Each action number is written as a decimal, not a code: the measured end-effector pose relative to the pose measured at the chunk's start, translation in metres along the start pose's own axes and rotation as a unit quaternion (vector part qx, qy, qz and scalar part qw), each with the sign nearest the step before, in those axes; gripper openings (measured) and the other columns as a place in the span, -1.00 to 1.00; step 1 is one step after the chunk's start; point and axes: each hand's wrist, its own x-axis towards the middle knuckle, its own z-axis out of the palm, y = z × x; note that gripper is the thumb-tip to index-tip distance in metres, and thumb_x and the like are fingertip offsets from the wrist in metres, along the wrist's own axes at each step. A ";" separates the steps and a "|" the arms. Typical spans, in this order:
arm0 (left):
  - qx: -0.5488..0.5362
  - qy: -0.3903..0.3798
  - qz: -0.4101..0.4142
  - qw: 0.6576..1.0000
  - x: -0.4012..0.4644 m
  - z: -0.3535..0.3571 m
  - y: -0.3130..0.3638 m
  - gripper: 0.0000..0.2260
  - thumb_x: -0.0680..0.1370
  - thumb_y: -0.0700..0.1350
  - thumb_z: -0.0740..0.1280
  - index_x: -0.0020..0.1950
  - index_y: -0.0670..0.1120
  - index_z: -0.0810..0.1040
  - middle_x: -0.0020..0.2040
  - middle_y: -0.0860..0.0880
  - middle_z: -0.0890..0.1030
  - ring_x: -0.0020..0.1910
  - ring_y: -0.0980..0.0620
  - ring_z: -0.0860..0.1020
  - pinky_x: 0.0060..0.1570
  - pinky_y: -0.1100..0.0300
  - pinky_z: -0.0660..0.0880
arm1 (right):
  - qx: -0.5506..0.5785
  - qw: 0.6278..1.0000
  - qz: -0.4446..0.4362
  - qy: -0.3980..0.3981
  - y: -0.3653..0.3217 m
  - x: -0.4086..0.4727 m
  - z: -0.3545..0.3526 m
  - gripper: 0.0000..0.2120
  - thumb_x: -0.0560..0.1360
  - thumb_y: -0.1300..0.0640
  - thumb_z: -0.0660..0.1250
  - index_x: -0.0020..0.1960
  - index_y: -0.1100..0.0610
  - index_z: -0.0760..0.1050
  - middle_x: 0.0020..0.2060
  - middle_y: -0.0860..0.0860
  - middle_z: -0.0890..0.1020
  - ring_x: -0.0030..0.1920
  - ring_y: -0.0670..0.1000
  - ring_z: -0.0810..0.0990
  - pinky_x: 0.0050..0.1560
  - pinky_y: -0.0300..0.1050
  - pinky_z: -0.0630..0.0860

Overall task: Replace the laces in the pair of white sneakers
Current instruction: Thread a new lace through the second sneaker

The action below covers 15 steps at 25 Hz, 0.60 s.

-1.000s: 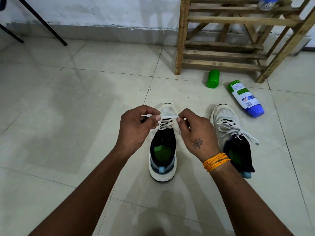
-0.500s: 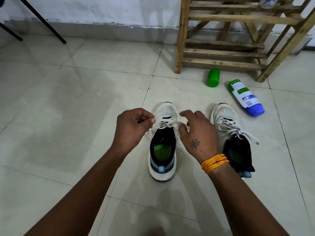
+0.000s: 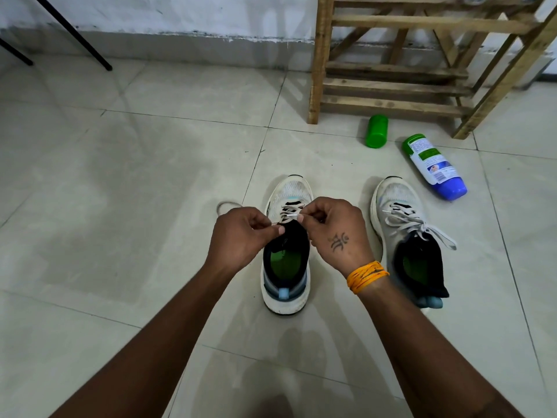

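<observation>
Since half a second earlier, the right hand [image 3: 339, 233] had closed from a loose hover into a pinch on the lace tip [image 3: 291, 217], and a loop of lace [image 3: 226, 205] had come into sight on the tiles to the left of the left hand [image 3: 242, 239]. Both hands met over the tongue of the left sneaker [image 3: 287, 245], which stood upright on the pale tiled floor [image 3: 120, 191] near the middle of the scene, toe pointing far, heel near. That sneaker was white mesh with a black collar, a green insole and a light blue heel tab; its grey-white lace crossed only the farthest eyelets. The left hand's fingers were curled, thumb against forefinger, pinching a strand of lace at the left edge of the tongue. The right hand, with a dark mark on its back and an orange thread band [image 3: 366, 276] on the wrist, held the stiff white lace tip between thumb and forefinger, pointing left toward the other hand. Both forearms reached in from the near edge. The right sneaker [image 3: 407, 236] stood just to the right, laced, its loose ends trailing over the right side. Farther right lay a green bottle [image 3: 376, 131] and a green-capped white and blue bottle [image 3: 434, 167], on their sides near a wooden rack [image 3: 391, 70] by the far wall.
</observation>
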 end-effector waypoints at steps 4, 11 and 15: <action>-0.113 -0.052 -0.108 0.986 0.011 -0.002 -0.003 -0.93 0.53 -0.17 0.48 -0.13 -0.14 0.73 -0.23 -0.13 0.73 -0.22 -0.11 0.70 -0.14 0.02 0.69 | 0.021 0.999 0.035 0.001 0.003 -0.003 0.011 -0.94 0.47 0.14 0.48 -0.16 0.03 0.71 -0.36 -0.20 0.64 -0.26 -0.19 0.61 -0.11 -0.18 0.56; -0.222 -0.082 -0.160 0.958 0.012 -0.005 -0.007 -0.95 0.56 -0.29 0.42 -0.04 -0.25 0.68 -0.21 -0.17 0.71 -0.27 -0.11 0.69 -0.18 0.08 0.67 | -0.002 0.998 0.059 0.010 0.002 -0.002 0.042 -0.92 0.50 0.10 0.44 -0.12 0.08 0.69 -0.15 -0.04 0.73 -0.07 0.00 0.67 -0.08 -0.17 0.50; -0.214 -0.072 -0.139 0.964 0.011 -0.001 -0.009 -0.92 0.55 -0.27 0.42 -0.02 -0.24 0.70 -0.19 -0.17 0.71 -0.27 -0.08 0.66 -0.13 0.05 0.66 | -0.038 0.997 0.069 0.015 0.003 0.001 0.055 -0.88 0.52 0.06 0.39 -0.12 0.06 0.68 -0.14 -0.02 0.73 -0.05 0.07 0.66 -0.11 -0.13 0.49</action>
